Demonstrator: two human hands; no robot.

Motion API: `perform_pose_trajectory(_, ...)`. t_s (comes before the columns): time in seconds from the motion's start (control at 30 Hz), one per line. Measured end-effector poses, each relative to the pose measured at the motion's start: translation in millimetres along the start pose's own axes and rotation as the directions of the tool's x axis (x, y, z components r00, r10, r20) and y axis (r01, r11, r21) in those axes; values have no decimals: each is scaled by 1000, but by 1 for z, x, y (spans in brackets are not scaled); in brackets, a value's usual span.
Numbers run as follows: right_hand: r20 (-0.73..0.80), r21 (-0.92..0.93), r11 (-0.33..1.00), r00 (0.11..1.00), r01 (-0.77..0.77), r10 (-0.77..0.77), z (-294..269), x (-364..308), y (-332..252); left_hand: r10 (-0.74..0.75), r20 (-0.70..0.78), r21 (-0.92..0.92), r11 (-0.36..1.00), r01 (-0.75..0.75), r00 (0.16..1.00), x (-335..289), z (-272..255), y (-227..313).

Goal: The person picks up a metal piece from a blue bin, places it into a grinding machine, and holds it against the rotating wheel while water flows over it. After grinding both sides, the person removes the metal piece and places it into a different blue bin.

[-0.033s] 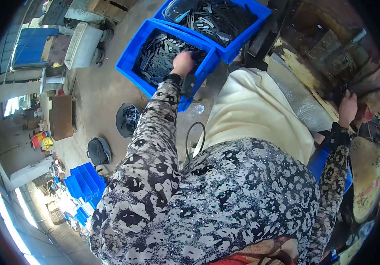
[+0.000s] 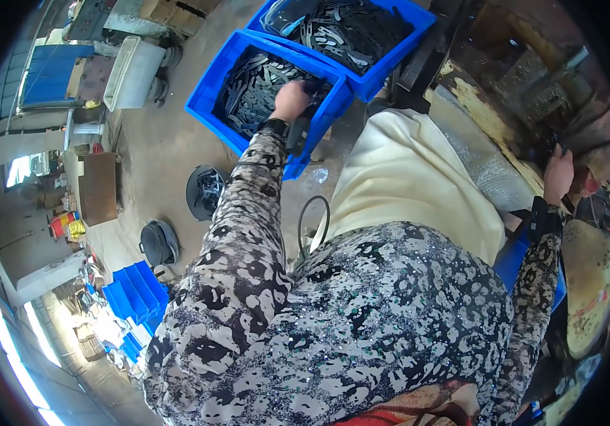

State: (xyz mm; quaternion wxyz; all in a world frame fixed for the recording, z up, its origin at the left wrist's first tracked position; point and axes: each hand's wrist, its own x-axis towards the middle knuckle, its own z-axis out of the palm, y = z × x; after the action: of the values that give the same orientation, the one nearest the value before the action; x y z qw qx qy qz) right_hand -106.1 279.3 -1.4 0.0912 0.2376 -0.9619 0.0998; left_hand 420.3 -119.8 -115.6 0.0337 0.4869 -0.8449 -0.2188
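Note:
My left hand [image 2: 292, 101] reaches into a blue plastic bin [image 2: 209, 106] that holds many flat, dark metal strips [image 2: 254, 91]. Its fingers point down at the bin's right side and blend with something dark there, so their grip is hidden. Far to the right, my right hand [image 2: 559, 176] is beside a dark, grimy machine [image 2: 532, 89]. The fingers there are curled around a small dark thing that I cannot make out. Behind the first bin, a second blue bin [image 2: 424, 20] holds similar dark metal pieces [image 2: 347, 32].
A cream cloth [image 2: 404, 170] covers my lap. Beside it lies a bubble-wrapped board [image 2: 471, 142]. On the floor to the left are a dark bucket of metal pieces [image 2: 209, 190], another dark container [image 2: 157, 243] and blue bins [image 2: 134, 291]. A worn, cream pad [image 2: 589, 284] sits at right.
My left hand has shifted very slightly to the left within the bin. My right hand has not visibly moved.

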Motion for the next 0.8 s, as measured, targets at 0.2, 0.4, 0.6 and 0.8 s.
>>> perform_pose_trajectory(0.2, 8, 0, 1000, 1000, -7, 7, -1, 1, 4, -253, -63, -759, 640, 118, 965, -5, -28, -29)
perform_pose_trajectory(0.4, 14, -2, 1000, 1000, -6, 6, -2, 2, -1, -406, 2, -907, 385, 173, 914, -13, -34, -43)
perform_pose_trajectory(0.6, 20, -9, 1000, 1000, -6, 6, 0, 3, 1, -427, 30, -916, 350, 195, 904, -14, -27, -47)
perform_pose_trajectory(0.8, 7, -25, 1000, 1000, -9, 9, 4, 5, 3, -401, 110, -835, 459, 303, 910, -19, -30, -49)
